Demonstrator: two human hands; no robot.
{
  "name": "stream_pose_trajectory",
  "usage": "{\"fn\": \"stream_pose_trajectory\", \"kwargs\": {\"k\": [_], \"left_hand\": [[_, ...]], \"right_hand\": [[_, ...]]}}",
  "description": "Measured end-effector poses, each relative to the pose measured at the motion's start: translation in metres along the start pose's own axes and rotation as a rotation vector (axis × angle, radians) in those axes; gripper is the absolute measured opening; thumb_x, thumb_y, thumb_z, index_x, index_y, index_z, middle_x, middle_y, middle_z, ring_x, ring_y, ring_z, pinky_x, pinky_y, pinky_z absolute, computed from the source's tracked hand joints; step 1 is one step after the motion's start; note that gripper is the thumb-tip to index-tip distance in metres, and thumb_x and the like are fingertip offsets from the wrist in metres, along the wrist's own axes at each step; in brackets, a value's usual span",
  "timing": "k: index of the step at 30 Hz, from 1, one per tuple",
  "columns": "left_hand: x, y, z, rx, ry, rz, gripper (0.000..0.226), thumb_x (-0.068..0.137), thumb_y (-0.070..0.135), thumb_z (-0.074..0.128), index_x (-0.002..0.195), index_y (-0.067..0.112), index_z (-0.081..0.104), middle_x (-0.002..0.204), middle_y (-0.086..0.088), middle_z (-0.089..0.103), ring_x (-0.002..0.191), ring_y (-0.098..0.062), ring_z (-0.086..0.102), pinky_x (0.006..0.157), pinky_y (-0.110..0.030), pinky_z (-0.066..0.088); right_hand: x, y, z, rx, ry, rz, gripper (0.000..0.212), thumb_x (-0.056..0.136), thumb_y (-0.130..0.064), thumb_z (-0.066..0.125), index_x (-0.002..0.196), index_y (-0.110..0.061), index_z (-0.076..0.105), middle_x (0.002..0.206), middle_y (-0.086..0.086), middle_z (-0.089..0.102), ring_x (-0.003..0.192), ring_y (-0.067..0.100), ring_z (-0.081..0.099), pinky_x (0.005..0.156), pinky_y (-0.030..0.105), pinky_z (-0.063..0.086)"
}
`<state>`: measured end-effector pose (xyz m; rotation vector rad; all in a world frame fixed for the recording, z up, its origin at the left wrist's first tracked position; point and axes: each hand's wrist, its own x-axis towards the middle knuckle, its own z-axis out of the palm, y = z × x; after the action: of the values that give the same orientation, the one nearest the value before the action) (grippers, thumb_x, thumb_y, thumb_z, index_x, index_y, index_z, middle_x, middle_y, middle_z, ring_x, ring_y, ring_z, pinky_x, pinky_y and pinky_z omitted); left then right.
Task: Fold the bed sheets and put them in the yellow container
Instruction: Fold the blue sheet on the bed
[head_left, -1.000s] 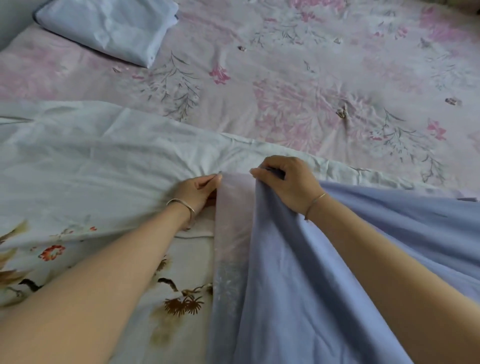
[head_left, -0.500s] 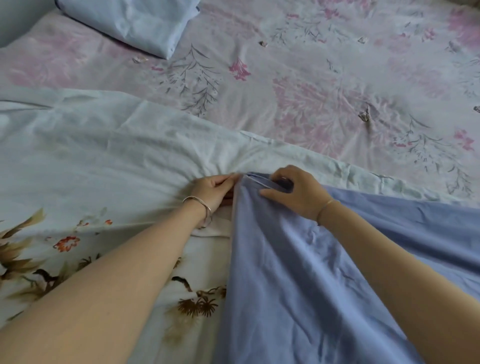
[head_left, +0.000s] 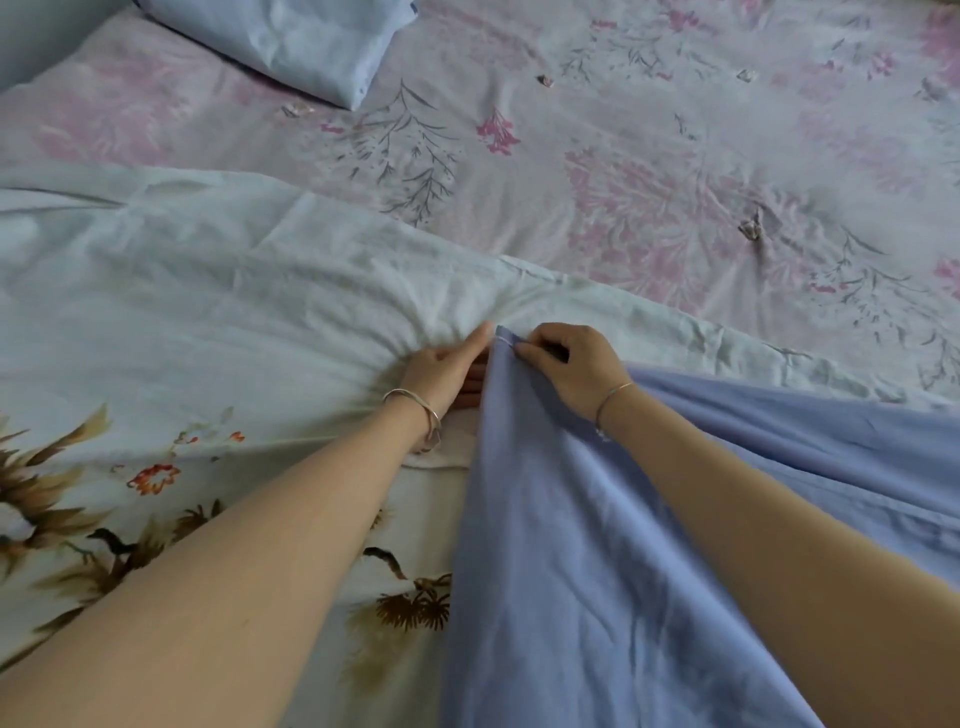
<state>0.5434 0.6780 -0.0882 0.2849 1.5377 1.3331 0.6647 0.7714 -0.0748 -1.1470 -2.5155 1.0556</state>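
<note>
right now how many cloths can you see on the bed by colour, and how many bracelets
Blue cloths: 2, the blue sheet pinched by the right hand and a folded pale blue cloth
White flowered sheet: 1
Pink flowered bed cover: 1
Bracelets: 2, one on the left wrist, one on the right wrist
Total: 6

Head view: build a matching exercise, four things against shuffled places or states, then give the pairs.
1 blue sheet
2 folded pale blue sheet
3 left hand
4 pink floral bedspread

a lies at the far left
b presses the white flowered sheet
c corner pinched by the right hand
d covers the bed's far side

Pairs: 1-c, 2-a, 3-b, 4-d
</note>
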Motion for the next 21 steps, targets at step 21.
{"fn": "stream_pose_trajectory", "kwargs": {"k": [21], "left_hand": [[0.003, -0.012, 0.002, 0.103, 0.008, 0.118, 0.009, 0.084, 0.024, 0.068, 0.084, 0.015, 0.07, 0.057, 0.015, 0.068, 0.056, 0.007, 0.06, 0.058, -0.006, 0.048]], "right_hand": [[-0.07, 0.059, -0.088, -0.144, 0.03, -0.021, 0.036, 0.062, -0.059, 0.07, 0.087, -0.04, 0.054, 0.097, -0.015, 0.046, 0.091, 0.015, 0.046, 0.085, 0.022, 0.035]]}}
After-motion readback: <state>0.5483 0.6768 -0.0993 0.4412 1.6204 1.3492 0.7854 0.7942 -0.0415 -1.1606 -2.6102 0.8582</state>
